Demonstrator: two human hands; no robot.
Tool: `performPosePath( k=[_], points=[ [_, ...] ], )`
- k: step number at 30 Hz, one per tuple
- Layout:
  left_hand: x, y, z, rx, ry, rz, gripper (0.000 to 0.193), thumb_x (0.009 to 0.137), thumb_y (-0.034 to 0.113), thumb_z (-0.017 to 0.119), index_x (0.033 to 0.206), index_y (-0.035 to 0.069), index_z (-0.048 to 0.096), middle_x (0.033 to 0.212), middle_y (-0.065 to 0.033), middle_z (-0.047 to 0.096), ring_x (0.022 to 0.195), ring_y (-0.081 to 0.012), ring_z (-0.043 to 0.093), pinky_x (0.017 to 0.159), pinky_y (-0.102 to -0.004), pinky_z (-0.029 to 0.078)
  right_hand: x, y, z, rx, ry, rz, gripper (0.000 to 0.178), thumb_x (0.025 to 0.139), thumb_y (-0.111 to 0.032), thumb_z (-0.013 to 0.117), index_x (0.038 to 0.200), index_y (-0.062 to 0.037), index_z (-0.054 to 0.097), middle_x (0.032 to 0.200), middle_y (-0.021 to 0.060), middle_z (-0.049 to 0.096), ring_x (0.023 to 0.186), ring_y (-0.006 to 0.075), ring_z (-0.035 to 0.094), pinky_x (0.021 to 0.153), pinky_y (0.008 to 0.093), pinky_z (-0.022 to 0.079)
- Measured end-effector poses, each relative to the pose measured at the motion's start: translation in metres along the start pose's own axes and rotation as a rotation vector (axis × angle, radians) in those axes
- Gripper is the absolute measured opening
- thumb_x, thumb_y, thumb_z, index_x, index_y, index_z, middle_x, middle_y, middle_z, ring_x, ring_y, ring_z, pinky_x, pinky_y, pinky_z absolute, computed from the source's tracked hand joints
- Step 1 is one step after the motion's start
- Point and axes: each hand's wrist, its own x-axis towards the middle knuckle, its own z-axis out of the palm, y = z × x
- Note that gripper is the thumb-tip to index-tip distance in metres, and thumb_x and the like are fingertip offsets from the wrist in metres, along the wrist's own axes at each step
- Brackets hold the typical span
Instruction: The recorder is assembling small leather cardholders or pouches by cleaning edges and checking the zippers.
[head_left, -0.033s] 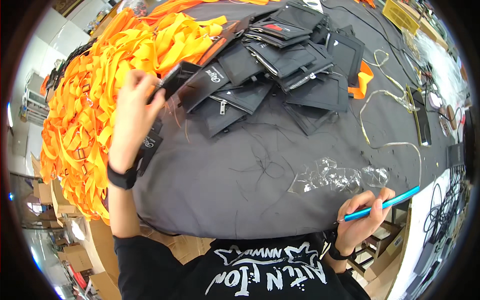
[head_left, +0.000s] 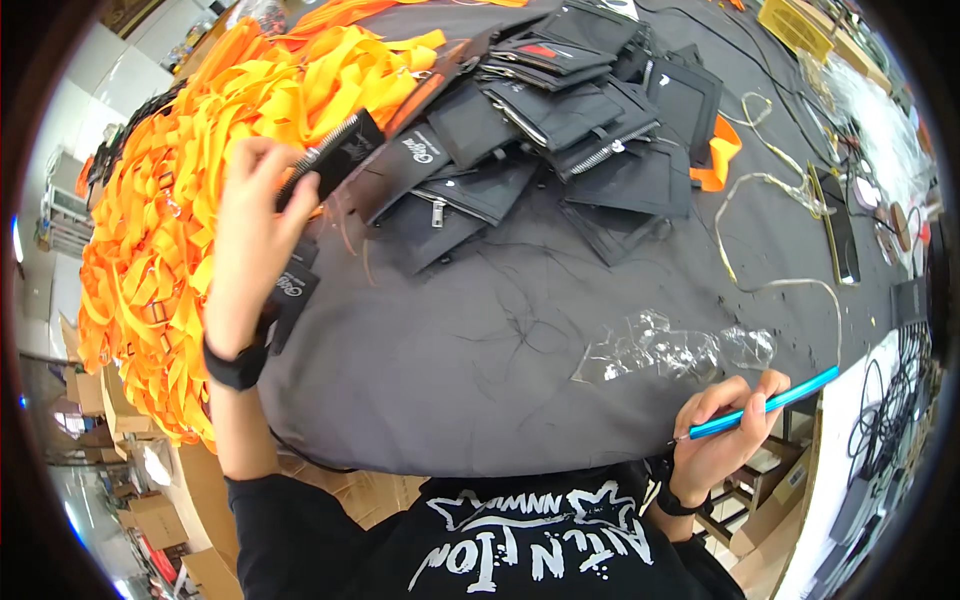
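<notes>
At the upper left my left hand (head_left: 262, 195) is closed on a small black zip wallet (head_left: 345, 152), pinched by its zipper edge between thumb and fingers. The wallet is tilted, its face partly showing. Low on the right, my right hand (head_left: 722, 430) grips a slim blue pen-shaped tool (head_left: 775, 402). Its thin metal tip points left, and a pale cord (head_left: 838, 325) runs from its back end. A pile of black wallets (head_left: 560, 120) lies to the right of my left hand. Under my left wrist, more black wallets (head_left: 292, 300) are partly hidden.
A large heap of orange straps (head_left: 160, 270) with metal fittings covers the table's left side. Crumpled clear plastic (head_left: 660, 350) and loose black threads (head_left: 522, 325) lie on the dark grey tablecloth (head_left: 420, 400). Far right are a yellow basket (head_left: 797, 30) and tangled cables (head_left: 880, 430).
My left hand has shifted slightly left with the wallet, which is turned so that more of its face shows. My right hand and the blue tool stay nearly still.
</notes>
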Motion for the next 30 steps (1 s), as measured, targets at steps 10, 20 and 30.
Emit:
performPosePath(
  k=[10, 20, 30],
  points=[
    [-0.009, 0.121, 0.014, -0.562, -0.932, 0.143, 0.017, 0.071, 0.005, 0.057, 0.088, 0.001, 0.056, 0.096, -0.0114, 0.037, 0.094, -0.0248, 0.042, 0.085, -0.0306, 0.036, 0.008, -0.003, -0.007, 0.160, -0.097, 0.086, 0.015, 0.093, -0.025, 0.038, 0.093, -0.0140, 0.028, 0.049, 0.0158, 0.046, 0.028, 0.0199, 0.036, 0.028, 0.0287, 0.036],
    [-0.013, 0.177, 0.044, -0.554, -0.763, 0.315, 0.028, 0.068, 0.006, 0.072, 0.094, 0.007, 0.060, 0.094, -0.0086, 0.043, 0.082, -0.0215, 0.049, 0.073, -0.0281, 0.042, 0.010, -0.002, -0.003, 0.010, -0.123, 0.115, 0.014, 0.092, -0.018, 0.040, 0.095, -0.0084, 0.030, 0.055, 0.0169, 0.053, 0.036, 0.0158, 0.043, 0.035, 0.0234, 0.038],
    [-0.018, 0.176, 0.060, -0.566, -0.714, 0.276, 0.016, 0.073, -0.001, 0.064, 0.083, 0.002, 0.052, 0.080, -0.0092, 0.045, 0.067, -0.0234, 0.049, 0.061, -0.0299, 0.040, 0.017, 0.003, 0.022, -0.129, -0.094, 0.111, 0.016, 0.095, -0.022, 0.037, 0.099, -0.0076, 0.032, 0.066, 0.0194, 0.055, 0.043, 0.0203, 0.049, 0.043, 0.0303, 0.046]
  ],
)
